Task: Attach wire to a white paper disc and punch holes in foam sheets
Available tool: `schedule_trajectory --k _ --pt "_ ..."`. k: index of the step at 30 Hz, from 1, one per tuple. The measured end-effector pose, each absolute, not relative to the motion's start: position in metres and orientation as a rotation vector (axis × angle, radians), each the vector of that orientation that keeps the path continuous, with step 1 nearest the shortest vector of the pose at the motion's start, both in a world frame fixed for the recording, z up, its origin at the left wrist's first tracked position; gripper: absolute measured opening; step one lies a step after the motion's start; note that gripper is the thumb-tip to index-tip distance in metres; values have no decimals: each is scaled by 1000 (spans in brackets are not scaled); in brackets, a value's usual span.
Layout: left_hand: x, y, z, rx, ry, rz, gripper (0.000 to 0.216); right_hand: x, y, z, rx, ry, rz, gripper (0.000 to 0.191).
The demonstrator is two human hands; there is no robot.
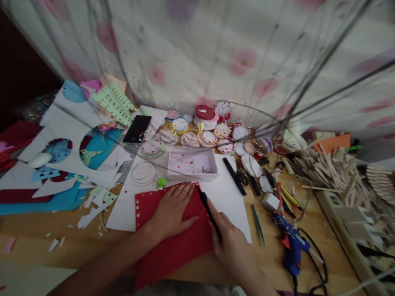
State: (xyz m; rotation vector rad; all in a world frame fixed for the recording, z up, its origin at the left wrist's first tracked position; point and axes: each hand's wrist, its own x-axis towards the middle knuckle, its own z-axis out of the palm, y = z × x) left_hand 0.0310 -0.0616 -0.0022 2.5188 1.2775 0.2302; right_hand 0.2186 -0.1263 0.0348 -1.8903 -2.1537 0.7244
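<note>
A red sheet (175, 257), with small heart-shaped holes along its left and top edges, lies on white paper (236, 216). My left hand (171, 211) rests flat on the red sheet, fingers spread toward its top edge. In my right hand (230, 242) is a slim black pen-like tool (207, 205), whose tip meets the sheet's top right corner; its exact kind is unclear. Just beyond the sheet stand a small bright green object (161, 183) and a shallow white box (193, 177) with tiny red bits inside.
Decorated round pieces (206, 135) crowd the back beside a phone (137, 128). Cut paper scraps (92, 164) cover the left. Rightward lie a black marker-like stick (233, 176), tweezers (258, 225), scissors (242, 176), a blue glue gun (293, 246) and wooden sticks (335, 168).
</note>
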Motion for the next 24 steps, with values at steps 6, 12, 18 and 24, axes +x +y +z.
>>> schedule_trajectory --k 6,12,18,24 --pt "32 -60 -1 2535 1294 229 78 222 -138 35 -1896 -2149 748 66" --pt "33 -61 -4 2545 1308 230 77 230 -157 37 -1831 -2057 876 66" --pt "32 -62 -9 2562 1316 267 76 239 -183 28 -1821 -2010 869 60" --pt "31 -62 -11 2578 1302 303 77 249 -213 14 -1861 -1988 759 56"
